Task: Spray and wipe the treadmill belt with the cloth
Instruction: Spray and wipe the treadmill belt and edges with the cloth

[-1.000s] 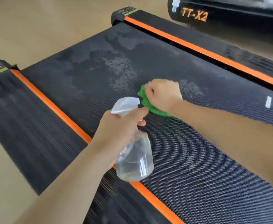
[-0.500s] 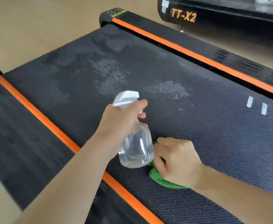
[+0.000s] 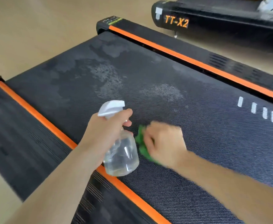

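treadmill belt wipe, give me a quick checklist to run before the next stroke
1. Green cloth under right hand, on the treadmill belt: ok.
2. Spray bottle gripped in left hand: ok.
3. Liquid left in the bottle: cannot tell, it looks clear.
4. Wet patches ahead wiped: not ok, they show beyond the cloth.
5. Nozzle aimed at the belt: cannot tell.

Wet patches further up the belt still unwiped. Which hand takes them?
Right. The right hand already grips the green cloth against the treadmill belt, just below the nearest wet patch. The left hand is occupied holding the spray bottle.
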